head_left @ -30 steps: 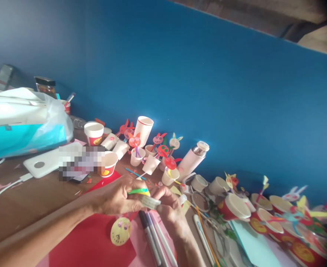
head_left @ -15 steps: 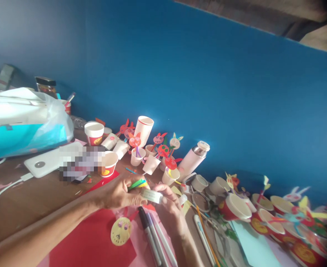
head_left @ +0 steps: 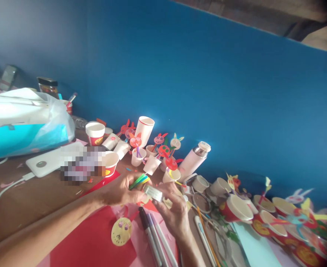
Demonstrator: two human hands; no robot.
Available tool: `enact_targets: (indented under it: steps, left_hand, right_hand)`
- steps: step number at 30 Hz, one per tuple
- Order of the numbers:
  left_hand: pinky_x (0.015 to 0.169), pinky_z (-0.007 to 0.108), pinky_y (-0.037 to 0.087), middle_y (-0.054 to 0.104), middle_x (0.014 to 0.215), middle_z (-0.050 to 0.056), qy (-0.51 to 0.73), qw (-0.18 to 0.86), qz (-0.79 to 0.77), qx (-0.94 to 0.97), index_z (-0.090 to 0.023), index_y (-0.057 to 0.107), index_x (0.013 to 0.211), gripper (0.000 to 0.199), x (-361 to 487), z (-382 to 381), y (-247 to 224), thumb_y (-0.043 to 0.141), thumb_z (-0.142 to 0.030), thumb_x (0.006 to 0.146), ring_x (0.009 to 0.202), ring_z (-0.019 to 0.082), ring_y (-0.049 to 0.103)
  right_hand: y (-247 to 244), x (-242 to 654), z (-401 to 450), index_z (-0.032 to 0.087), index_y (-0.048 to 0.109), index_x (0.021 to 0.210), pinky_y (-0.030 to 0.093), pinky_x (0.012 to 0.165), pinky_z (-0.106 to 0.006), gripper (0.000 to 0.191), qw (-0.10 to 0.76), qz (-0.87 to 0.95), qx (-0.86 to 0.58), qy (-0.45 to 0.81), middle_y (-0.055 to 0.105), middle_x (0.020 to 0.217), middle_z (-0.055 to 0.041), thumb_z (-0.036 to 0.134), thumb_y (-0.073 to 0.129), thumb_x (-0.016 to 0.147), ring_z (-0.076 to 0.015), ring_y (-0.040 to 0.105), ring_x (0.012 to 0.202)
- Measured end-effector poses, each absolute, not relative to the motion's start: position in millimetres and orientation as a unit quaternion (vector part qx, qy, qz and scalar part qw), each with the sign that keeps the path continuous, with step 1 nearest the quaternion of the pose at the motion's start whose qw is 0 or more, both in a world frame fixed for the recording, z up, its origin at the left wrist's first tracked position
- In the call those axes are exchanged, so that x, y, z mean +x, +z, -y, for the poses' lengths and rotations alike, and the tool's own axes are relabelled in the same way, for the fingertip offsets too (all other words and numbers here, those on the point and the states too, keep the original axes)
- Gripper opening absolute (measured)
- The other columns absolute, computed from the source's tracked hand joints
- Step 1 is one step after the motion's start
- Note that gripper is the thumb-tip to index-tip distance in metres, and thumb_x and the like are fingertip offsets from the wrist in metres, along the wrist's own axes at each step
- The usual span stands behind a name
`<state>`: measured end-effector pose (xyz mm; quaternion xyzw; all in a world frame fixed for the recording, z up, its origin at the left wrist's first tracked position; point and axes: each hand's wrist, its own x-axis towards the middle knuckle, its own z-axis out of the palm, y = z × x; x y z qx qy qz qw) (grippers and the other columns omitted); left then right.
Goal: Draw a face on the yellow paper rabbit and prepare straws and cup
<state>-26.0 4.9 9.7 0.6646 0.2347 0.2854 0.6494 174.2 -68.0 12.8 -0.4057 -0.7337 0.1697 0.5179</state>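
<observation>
Green and yellow strips point(head_left: 140, 181) stick out of my left hand point(head_left: 121, 191), whose fingers are closed around them. Between both hands is a small whitish block-like item point(head_left: 153, 193), with my left thumb at its left end. My right hand point(head_left: 176, 207) has its fingers bent round the item's right end. Below my hands, a round yellow paper face point(head_left: 121, 231) lies on red paper point(head_left: 91, 241). Beside it are a black-capped marker point(head_left: 150, 235) and other pens on pink paper.
Paper cups with red and pale paper faces point(head_left: 152, 164) stand behind my hands, near a pink thermos point(head_left: 192, 161). A white power bank point(head_left: 53, 159) with a cable lies left. More cups point(head_left: 237, 208) crowd the right, beside a pencil and a cutter point(head_left: 203, 237).
My right hand has shifted slightly right and its fingers have spread a little. The whitish item has tilted and moved slightly right. The strips in my left hand have moved slightly up.
</observation>
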Motion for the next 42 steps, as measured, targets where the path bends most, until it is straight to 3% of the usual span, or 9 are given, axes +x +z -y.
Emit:
enact_targets:
  steps: [4, 9, 20, 28, 34, 42]
  left_hand:
    - [0.066, 0.028, 0.044, 0.063, 0.080, 0.001, 0.273, 0.668, -0.254, 0.644, -0.016, 0.059, 0.104, 0.045, -28, -2, 13, 0.066, -0.050, 0.075, 0.069, 0.015, 0.057]
    - [0.067, 0.028, 0.044, 0.059, 0.076, -0.001, 0.274, 0.654, -0.285, 0.645, -0.016, 0.058, 0.098, 0.036, -26, 5, 26, 0.066, -0.043, 0.076, 0.067, 0.013, 0.054]
    - [0.058, 0.025, 0.036, 0.050, 0.069, -0.003, 0.230, 0.616, -0.336, 0.674, -0.016, 0.060, 0.090, 0.027, -25, 2, 34, 0.058, -0.025, 0.065, 0.062, 0.012, 0.044]
    - [0.054, 0.024, 0.028, 0.047, 0.062, -0.005, 0.227, 0.641, -0.331, 0.654, -0.015, 0.063, 0.092, 0.028, -26, 0, 34, 0.053, -0.024, 0.067, 0.057, 0.010, 0.037]
    - [0.063, 0.025, 0.036, 0.054, 0.072, -0.002, 0.231, 0.641, -0.316, 0.660, -0.014, 0.063, 0.090, 0.026, -23, -3, 23, 0.063, -0.034, 0.073, 0.068, 0.013, 0.047]
    - [0.057, 0.024, 0.028, 0.048, 0.067, -0.005, 0.212, 0.665, -0.311, 0.645, -0.015, 0.061, 0.086, 0.021, -23, -1, 32, 0.060, -0.029, 0.070, 0.060, 0.009, 0.037]
  right_hand:
    - [14, 173, 67, 0.033, 0.067, 0.127, 0.044, 0.077, -0.034, 0.036, 0.480, 0.777, -0.398, 0.089, 0.070, 0.093, -0.0031, 0.022, 0.065, 0.092, -0.0214, 0.058, 0.086]
    - [12, 172, 66, 0.034, 0.061, 0.133, 0.045, 0.077, -0.034, 0.047, 0.458, 0.798, -0.390, 0.035, 0.068, 0.098, -0.0028, 0.014, 0.065, 0.090, -0.0208, 0.056, 0.087]
    - [10, 162, 67, 0.031, 0.057, 0.134, 0.047, 0.082, -0.042, 0.045, 0.432, 0.816, -0.383, -0.028, 0.070, 0.091, -0.0038, 0.014, 0.061, 0.093, -0.0231, 0.063, 0.085]
    - [10, 165, 66, 0.031, 0.059, 0.131, 0.050, 0.077, -0.039, 0.044, 0.435, 0.815, -0.382, -0.010, 0.070, 0.097, -0.0052, 0.012, 0.061, 0.091, -0.0233, 0.062, 0.089]
    - [9, 164, 66, 0.028, 0.063, 0.120, 0.049, 0.081, -0.041, 0.035, 0.427, 0.818, -0.385, -0.012, 0.070, 0.090, -0.0040, 0.010, 0.061, 0.091, -0.0223, 0.061, 0.084]
    - [7, 166, 65, 0.029, 0.058, 0.128, 0.049, 0.076, -0.041, 0.040, 0.414, 0.825, -0.386, 0.000, 0.069, 0.091, -0.0046, 0.014, 0.062, 0.092, -0.0231, 0.062, 0.083]
